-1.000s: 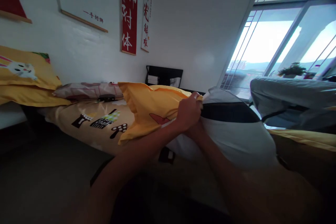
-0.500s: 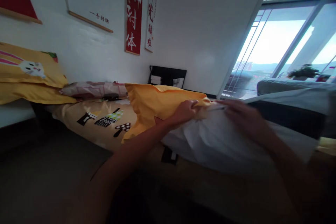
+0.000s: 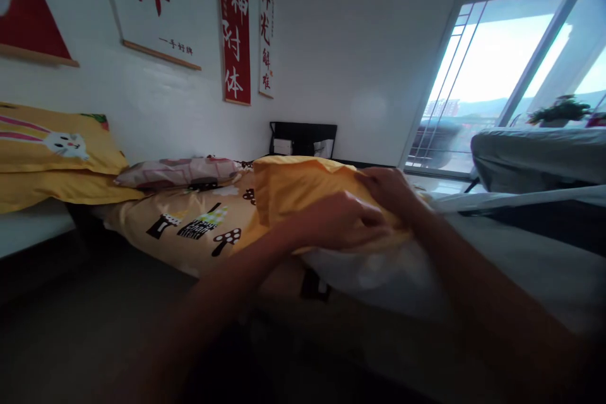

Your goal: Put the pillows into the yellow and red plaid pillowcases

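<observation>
1. Head view: the left hand [image 3: 338,222] and the right hand [image 3: 391,189], both closed, grip the open end of the yellow pillowcase [image 3: 296,183] at frame centre, over a white pillow [image 3: 379,274] (partly hidden).
2. Left of them lies a patterned bedsheet [image 3: 189,227].

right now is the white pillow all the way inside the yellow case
No, partly out. The white pillow sticks out below the yellow case, whose open edge both hands, left and right, grip.
</observation>
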`<state>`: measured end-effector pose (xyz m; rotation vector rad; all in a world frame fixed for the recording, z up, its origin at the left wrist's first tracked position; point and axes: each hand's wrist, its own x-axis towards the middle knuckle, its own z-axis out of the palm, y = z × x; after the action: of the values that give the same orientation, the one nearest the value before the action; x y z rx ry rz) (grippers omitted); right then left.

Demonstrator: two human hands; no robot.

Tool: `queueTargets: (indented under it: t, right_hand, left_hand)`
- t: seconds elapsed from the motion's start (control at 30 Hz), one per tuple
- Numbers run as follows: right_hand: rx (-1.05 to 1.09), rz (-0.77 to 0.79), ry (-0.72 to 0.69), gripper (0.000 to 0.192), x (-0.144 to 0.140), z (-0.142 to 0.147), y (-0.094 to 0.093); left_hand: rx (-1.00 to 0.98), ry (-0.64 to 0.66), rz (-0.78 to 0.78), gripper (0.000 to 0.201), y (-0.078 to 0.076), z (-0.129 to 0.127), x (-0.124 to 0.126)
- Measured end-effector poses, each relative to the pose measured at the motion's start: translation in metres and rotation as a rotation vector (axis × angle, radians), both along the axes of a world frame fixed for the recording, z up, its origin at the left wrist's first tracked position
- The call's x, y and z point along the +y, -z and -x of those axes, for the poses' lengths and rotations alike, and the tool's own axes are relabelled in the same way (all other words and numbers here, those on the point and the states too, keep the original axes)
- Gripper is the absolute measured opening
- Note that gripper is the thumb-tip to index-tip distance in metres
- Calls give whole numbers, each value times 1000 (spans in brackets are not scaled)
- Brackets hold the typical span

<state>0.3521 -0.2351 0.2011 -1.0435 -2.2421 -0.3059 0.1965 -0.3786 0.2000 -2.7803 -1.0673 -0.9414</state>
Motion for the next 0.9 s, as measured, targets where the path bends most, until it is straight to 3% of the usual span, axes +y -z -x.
queueTargets:
  t: [0.07,0.13,0.2,0.27,0.3,0.37,0.43,0.57,0.7,0.9]
  right_hand:
    - [55,-1,45,43,0,-13,-6]
    - [113,-6,50,44,-3,-21,-11]
    - [180,-22,46,44,-7,-24,-13]
    - [271,-50,45,44,-12,-23,-13]
    - [322,-66,40,45,-14,-21,-12]
    - [399,-85,6,46,-18,-16,-8]
    - [381,-87,-63,46,-20,-10,-4]
    - [199,-107,-129,41,-19,-7,0]
    - [162,-119,46,39,-12,-13,-5]
    - [101,5,136,39,-9,-19,-13]
  left_hand:
    - [-274,-180,-339,27,-9,30,-3]
    - [-522,-375,-659,30,-8,61,5]
    - [-592,-489,-752,57,0,87,22]
    - [-610,-503,-598,84,9,102,40]
    - [-634,-471,-453,86,12,105,46]
    - [-716,-381,-148,71,15,104,53]
    - [-764,-338,19,53,13,100,54]
    - [-733,-451,-100,36,6,89,49]
    - [-786,-515,-189,33,1,86,46]
    - [-941,-385,53,42,-4,104,44]
